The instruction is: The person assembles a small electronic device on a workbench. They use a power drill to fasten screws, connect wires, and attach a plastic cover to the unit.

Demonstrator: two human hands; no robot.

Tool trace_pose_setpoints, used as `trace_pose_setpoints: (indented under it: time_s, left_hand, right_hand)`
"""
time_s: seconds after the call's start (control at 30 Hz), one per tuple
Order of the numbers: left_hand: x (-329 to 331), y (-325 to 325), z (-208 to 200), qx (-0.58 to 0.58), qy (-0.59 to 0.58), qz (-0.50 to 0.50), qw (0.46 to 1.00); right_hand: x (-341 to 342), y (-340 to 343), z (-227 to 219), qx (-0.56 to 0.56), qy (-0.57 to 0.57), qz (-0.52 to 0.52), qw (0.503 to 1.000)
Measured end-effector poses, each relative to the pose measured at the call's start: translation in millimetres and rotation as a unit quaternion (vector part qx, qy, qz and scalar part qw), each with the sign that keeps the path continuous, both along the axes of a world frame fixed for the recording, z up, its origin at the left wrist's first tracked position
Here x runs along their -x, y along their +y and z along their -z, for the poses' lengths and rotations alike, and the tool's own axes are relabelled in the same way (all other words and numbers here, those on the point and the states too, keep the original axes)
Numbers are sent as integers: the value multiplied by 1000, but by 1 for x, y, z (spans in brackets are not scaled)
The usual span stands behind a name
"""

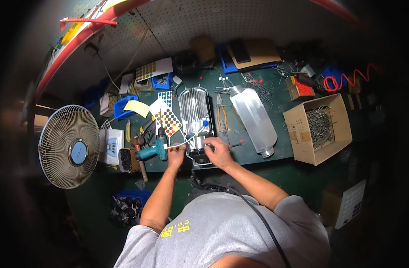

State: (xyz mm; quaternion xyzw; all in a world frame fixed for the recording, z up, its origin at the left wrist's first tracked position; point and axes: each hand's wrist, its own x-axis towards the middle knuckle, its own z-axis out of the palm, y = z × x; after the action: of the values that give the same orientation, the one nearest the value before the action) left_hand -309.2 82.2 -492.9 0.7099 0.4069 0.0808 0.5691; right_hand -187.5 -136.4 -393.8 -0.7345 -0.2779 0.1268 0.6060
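A finned silver motor (194, 107) lies lengthwise in front of me, its dark end toward my body. A blue round cap (205, 123) sits on it, and blue and yellow wires (186, 141) run from there toward the left. My left hand (176, 156) is closed at the motor's near left side, beside the wires; whatever its fingers hold is hidden. Curled fingers of my right hand (219, 153) grip the near right edge of the motor. Just left of my left hand is a teal power drill (158, 149).
Pliers with orange handles (221, 117) and a smooth silver cover (255, 118) lie to the right. Beyond stands a cardboard box (303, 143) of screws. A fan (70, 147), a hammer (142, 166), sticker sheets (168, 121) and a blue bin (122, 108) occupy the left.
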Motion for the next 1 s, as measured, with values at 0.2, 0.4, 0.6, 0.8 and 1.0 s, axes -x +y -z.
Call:
trace_pose_setpoints:
  time_s: [0.2, 0.4, 0.6, 0.8, 1.0]
  left_hand:
    - [34, -26, -33, -33, -28, 36, 998]
    - [69, -49, -37, 52, 7, 19, 998]
    - [96, -44, -32, 4, 5, 26, 1000]
    - [107, -20, -46, -1, -6, -43, 999]
    - [117, 18, -21, 22, -42, -71, 996]
  right_hand:
    - [-19, -68, 63, 166, 115, 103, 974]
    - [-35, -85, 114, 318, 27, 100, 942]
    - [-51, -36, 116, 426, -7, 57, 903]
    - [-44, -36, 113, 418, -26, 38, 907]
    - [-38, -56, 122, 356, -70, 18, 932]
